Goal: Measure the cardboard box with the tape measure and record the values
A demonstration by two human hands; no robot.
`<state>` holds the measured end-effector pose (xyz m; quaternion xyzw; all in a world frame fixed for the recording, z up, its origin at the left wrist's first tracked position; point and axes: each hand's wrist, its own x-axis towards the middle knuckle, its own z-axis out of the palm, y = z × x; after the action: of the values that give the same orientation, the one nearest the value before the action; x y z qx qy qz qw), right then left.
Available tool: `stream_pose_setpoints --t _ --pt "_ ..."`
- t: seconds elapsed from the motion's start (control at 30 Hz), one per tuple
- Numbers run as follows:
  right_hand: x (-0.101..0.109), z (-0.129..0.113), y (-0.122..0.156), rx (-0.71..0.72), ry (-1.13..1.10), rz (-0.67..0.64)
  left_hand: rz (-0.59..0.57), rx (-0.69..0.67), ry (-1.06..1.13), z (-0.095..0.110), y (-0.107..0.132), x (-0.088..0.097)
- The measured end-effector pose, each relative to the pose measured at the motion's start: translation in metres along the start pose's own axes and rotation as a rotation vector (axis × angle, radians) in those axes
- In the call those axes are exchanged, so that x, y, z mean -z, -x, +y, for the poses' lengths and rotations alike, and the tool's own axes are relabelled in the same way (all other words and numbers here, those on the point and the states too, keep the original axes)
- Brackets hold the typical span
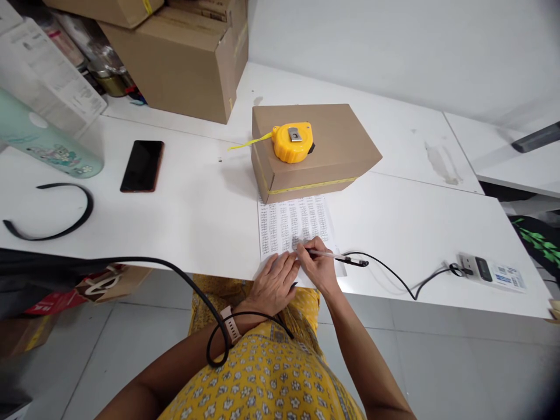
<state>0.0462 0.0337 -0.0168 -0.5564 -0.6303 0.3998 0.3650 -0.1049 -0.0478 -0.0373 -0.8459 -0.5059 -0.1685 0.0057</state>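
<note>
Head view: right hand (pixel 318 268) is pinching pen (pixel 345 258) over paper sheet (pixel 297 224) at near edge of desk (pixel 196 216). Left hand (pixel 273 284) is lying flat (fingers extended, nearly together) at sheet's near left corner. Cardboard box (pixel 335 137) is covering sheet's far edge, carrying yellow tape measure (pixel 291 144), blade (pixel 247 143) poking past box's left side.

paper (pixel 294 224), phone (pixel 142 167) on white table (pixel 201 219)

Box (pixel 332 137) ahead; gap toward phone (pixel 142 166)
</note>
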Motion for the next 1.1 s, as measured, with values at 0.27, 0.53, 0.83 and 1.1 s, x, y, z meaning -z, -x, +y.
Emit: stream_pose_setpoints --t 0.27,0.53,0.83,1.1 --pt "-0.0006 0.0009 0.0001 0.013 0.005 -0.001 -0.012 -0.004 0.005 -0.0001 0.0007 -0.0012" --pt "0.0012 0.0006 0.0008 0.000 -0.008 0.047 -0.085 0.000 0.006 -0.0008 0.0001 0.0004" --pt "0.0015 0.0001 -0.0001 0.021 0.029 0.043 -0.062 -0.012 0.013 -0.0005 -0.0025 0.0064" --pt "0.0023 -0.0015 0.0001 0.004 -0.002 0.027 -0.110 0.000 0.029 -0.0005 -0.0020 0.0054"
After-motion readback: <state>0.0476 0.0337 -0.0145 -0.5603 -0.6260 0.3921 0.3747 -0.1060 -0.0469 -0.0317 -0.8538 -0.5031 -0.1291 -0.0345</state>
